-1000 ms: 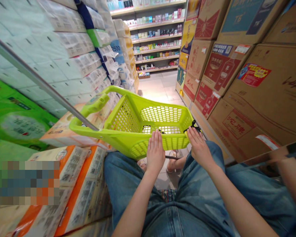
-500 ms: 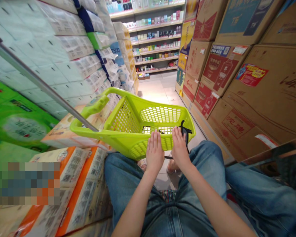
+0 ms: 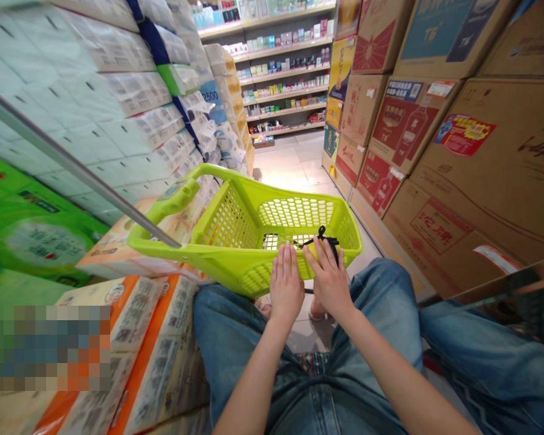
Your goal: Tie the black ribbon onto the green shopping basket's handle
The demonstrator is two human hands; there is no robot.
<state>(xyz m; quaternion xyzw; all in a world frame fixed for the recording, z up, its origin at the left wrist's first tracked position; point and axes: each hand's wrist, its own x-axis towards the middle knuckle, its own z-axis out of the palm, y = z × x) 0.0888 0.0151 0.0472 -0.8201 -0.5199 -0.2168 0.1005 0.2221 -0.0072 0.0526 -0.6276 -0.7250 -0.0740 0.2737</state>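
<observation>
A lime-green plastic shopping basket [image 3: 236, 260] with a long metal pull rod [image 3: 95, 181] stands just in front of my knees. My left hand [image 3: 287, 284] lies flat against its near side, fingers straight and close together, the tips by the rim. To its right, my right hand [image 3: 330, 278] has its fingers spread over the near rim. Behind those fingers shows a black strap [image 3: 323, 232] with a looped, bow-like end, partly hidden by the hand. What lies under my right palm is hidden.
Stacked white tissue packs [image 3: 131, 93] rise at the left, above orange-and-cream packs [image 3: 136, 344]. Cardboard cartons [image 3: 471, 163] line the right side. A tiled aisle [image 3: 294, 160] leads to shelves of small products [image 3: 281, 78]. Beside me at right is a denim-clad leg [image 3: 485, 338].
My right hand's fingers have spread apart and moved slightly down. The black strap has shifted from the right of that hand to behind its fingers, inside the rim. My left hand has barely moved.
</observation>
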